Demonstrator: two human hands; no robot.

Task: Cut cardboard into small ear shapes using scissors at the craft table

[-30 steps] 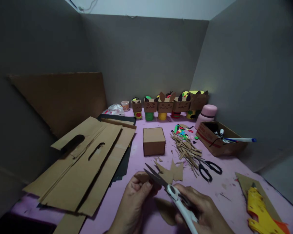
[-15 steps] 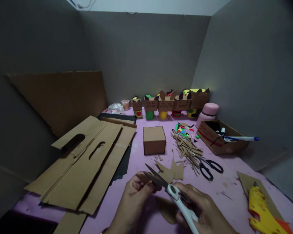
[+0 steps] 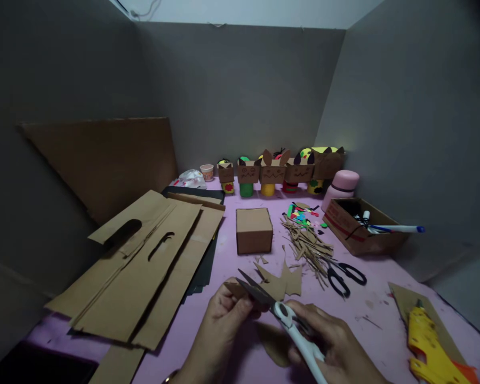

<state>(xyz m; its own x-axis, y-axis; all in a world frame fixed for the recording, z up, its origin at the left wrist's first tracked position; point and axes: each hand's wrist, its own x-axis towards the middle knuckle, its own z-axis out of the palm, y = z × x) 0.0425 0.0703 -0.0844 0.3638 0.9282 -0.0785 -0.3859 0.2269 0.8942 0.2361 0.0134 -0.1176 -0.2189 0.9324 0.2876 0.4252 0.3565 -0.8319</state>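
Note:
Pinched in my left hand [image 3: 228, 314] is a small brown cardboard piece [image 3: 234, 289], mostly covered by the fingers. My right hand [image 3: 328, 336] grips white-handled scissors [image 3: 285, 316], whose dark blades are slightly parted and reach over that piece near my left fingertips. Below the hands, a rounded cardboard scrap [image 3: 275, 344] is partly hidden by my right hand. Just beyond the blades lies a jagged cardboard offcut [image 3: 284, 280] with pointed edges. A closed cardboard box [image 3: 254, 230] sits farther back in the middle.
Flat cardboard sheets [image 3: 144, 277] are stacked at left. To the right lie cardboard strips [image 3: 306, 242], black-handled scissors [image 3: 340, 282], an open box with pens [image 3: 360, 234] and a yellow glue gun [image 3: 432, 341]. Cardboard animal heads [image 3: 272, 175] line the back beside a pink bottle [image 3: 341, 189].
The scissors' blades have shifted very slightly over the cardboard piece. The whole view has drifted a little; both hands keep nearly the same pose and hold the same things.

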